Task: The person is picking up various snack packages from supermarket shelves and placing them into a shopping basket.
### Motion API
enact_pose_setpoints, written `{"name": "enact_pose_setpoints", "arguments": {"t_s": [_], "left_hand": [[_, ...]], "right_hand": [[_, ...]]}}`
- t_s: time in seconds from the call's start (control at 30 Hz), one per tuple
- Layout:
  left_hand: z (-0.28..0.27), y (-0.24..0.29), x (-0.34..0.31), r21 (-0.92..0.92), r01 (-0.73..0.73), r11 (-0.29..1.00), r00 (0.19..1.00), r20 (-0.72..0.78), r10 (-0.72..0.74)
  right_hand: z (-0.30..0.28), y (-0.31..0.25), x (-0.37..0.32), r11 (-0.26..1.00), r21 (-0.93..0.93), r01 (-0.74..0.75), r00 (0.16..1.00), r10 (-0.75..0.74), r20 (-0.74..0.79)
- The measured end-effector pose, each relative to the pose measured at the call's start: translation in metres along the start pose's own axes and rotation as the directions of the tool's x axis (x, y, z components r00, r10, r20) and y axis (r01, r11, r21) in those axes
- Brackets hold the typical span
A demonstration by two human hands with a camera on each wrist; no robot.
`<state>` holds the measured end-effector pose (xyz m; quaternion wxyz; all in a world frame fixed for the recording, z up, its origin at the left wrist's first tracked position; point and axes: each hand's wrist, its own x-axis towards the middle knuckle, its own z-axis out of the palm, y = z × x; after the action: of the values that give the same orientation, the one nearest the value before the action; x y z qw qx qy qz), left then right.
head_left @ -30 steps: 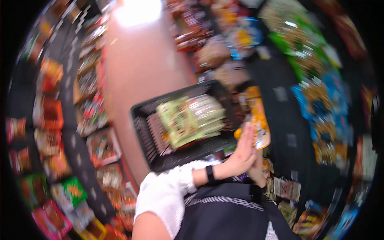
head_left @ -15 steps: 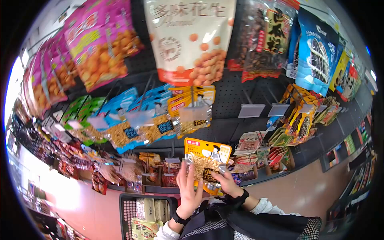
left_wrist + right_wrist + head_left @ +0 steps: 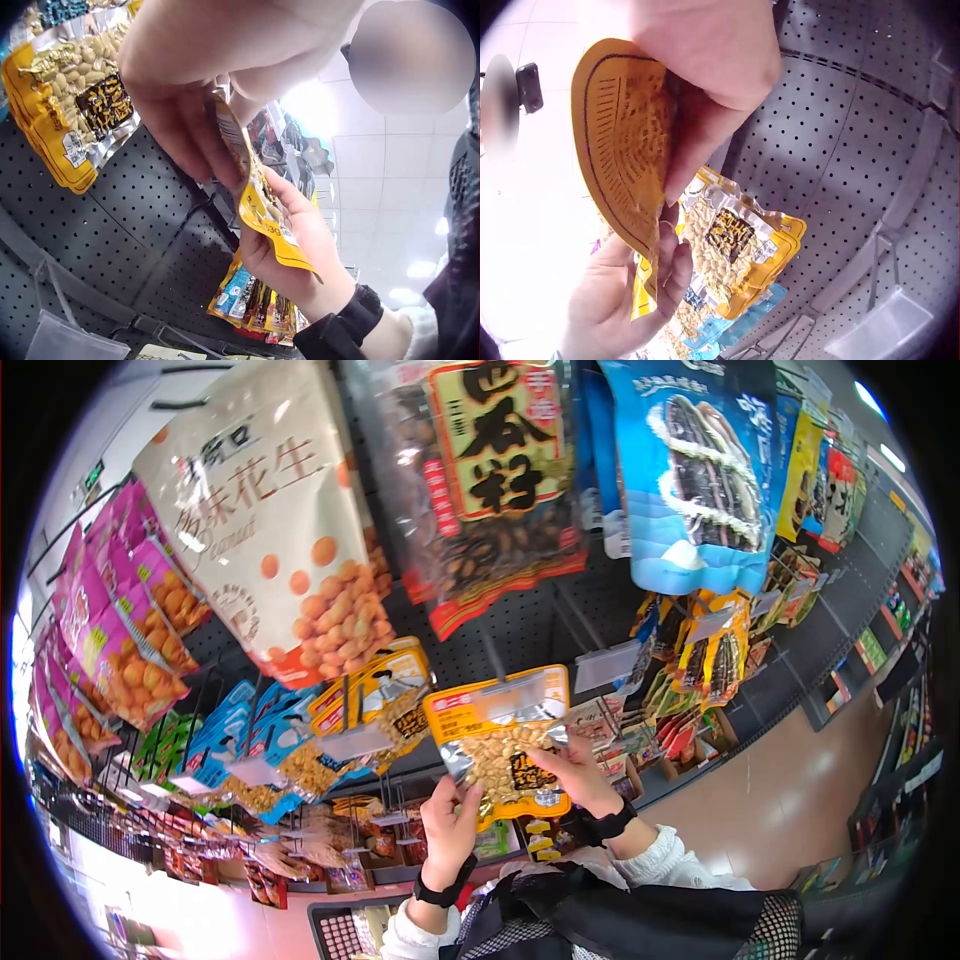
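Note:
A yellow bag of nuts with a clear window (image 3: 505,745) is held up in front of the shelf in the head view. My left hand (image 3: 448,830) pinches its lower left edge, and my right hand (image 3: 583,778) grips its right edge, thumb across the front. The left wrist view shows the bag (image 3: 262,217) edge-on between the left hand (image 3: 202,67) and the right hand (image 3: 300,255). From the right wrist camera, the bag's printed back (image 3: 622,142) bends between the right hand (image 3: 705,67) and the left hand (image 3: 615,300).
Large hanging bags, one beige (image 3: 270,520), one of dark seeds (image 3: 480,480) and one blue (image 3: 695,480), fill the upper rack. Similar yellow bags (image 3: 385,700) hang on hooks at the left. A black basket (image 3: 335,935) stands low on the floor.
The held bag appears higher and nearer the view. The left fingers, spread earlier, now curl at its edge. The head view has shifted closer to the shelf and toward the right.

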<state>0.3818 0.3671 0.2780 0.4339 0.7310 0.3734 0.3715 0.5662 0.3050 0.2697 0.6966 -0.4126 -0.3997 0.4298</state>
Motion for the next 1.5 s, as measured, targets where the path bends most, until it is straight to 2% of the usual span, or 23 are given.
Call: {"name": "enact_pose_setpoints", "arguments": {"t_s": [0.03, 0.07, 0.2, 0.43, 0.5, 0.6, 0.67, 0.83, 1.0, 1.07, 1.2, 1.27, 1.33, 1.4, 1.47, 1.5], "left_hand": [[0.009, 0.002, 0.006, -0.068, -0.014, 0.998, 0.998, -0.068, 0.009], [0.014, 0.002, 0.011, -0.136, -0.032, 0.990, 0.991, -0.135, 0.013], [0.018, 0.015, 0.012, -0.106, -0.080, 0.991, 0.984, -0.165, 0.062], [0.025, 0.010, 0.002, -0.059, -0.073, 0.996, 0.985, -0.159, 0.063], [0.027, 0.011, 0.001, -0.175, -0.051, 0.983, 0.987, -0.160, 0.023], [0.029, 0.007, -0.001, -0.165, -0.070, 0.984, 0.983, -0.179, 0.040], [0.029, 0.008, -0.006, -0.144, -0.057, 0.988, 0.983, -0.183, 0.030], [0.030, 0.008, -0.007, -0.135, -0.082, 0.987, 0.976, -0.212, 0.052], [0.030, 0.012, 0.001, -0.084, -0.082, 0.993, 0.974, -0.219, 0.062], [0.030, 0.009, 0.001, -0.130, -0.062, 0.990, 0.975, -0.222, 0.032], [0.030, 0.018, -0.003, -0.088, -0.071, 0.994, 0.968, -0.248, 0.047], [0.027, 0.018, -0.002, -0.121, -0.014, 0.993, 0.983, -0.185, -0.009], [0.029, 0.015, 0.004, -0.068, -0.021, 0.997, 0.981, -0.193, 0.007], [0.034, 0.018, 0.010, -0.176, -0.023, 0.984, 0.971, -0.240, -0.020], [0.034, 0.014, 0.009, -0.129, -0.027, 0.991, 0.978, -0.210, -0.001], [0.038, 0.010, 0.014, -0.216, -0.031, 0.976, 0.969, -0.245, -0.023]], "right_hand": [[-0.006, -0.002, 0.003, 0.998, -0.058, 0.024, 0.999, -0.021, 0.050], [-0.008, -0.004, 0.005, 0.998, -0.040, 0.045, 0.998, -0.043, 0.052], [-0.010, -0.012, 0.007, 0.994, -0.084, 0.076, 0.994, -0.069, 0.079], [-0.021, -0.008, 0.004, 0.998, -0.025, 0.056, 0.991, -0.052, 0.122], [-0.023, -0.007, 0.004, 0.999, -0.010, 0.045, 0.990, -0.043, 0.133], [-0.025, -0.002, 0.002, 0.999, -0.033, -0.005, 0.990, 0.009, 0.143], [-0.025, -0.001, 0.001, 0.997, -0.044, 0.062, 0.990, -0.056, 0.133], [-0.025, -0.013, 0.004, 0.988, -0.111, 0.106, 0.979, -0.084, 0.184], [-0.024, -0.011, 0.011, 0.996, -0.074, 0.042, 0.984, -0.028, 0.173], [-0.022, -0.009, 0.011, 0.994, -0.055, 0.096, 0.984, -0.086, 0.154], [-0.022, -0.013, 0.008, 0.994, -0.050, 0.092, 0.984, -0.083, 0.159], [-0.019, -0.018, 0.011, 0.997, -0.014, 0.073, 0.989, -0.071, 0.131], [-0.023, -0.015, 0.018, 0.998, -0.049, 0.032, 0.990, -0.025, 0.142], [-0.021, -0.017, 0.021, 0.992, -0.106, 0.069, 0.992, -0.056, 0.116], [-0.023, -0.013, 0.023, 0.995, -0.072, 0.062, 0.990, -0.052, 0.131], [-0.023, -0.015, 0.030, 0.997, -0.068, 0.020, 0.994, -0.013, 0.104]]}}
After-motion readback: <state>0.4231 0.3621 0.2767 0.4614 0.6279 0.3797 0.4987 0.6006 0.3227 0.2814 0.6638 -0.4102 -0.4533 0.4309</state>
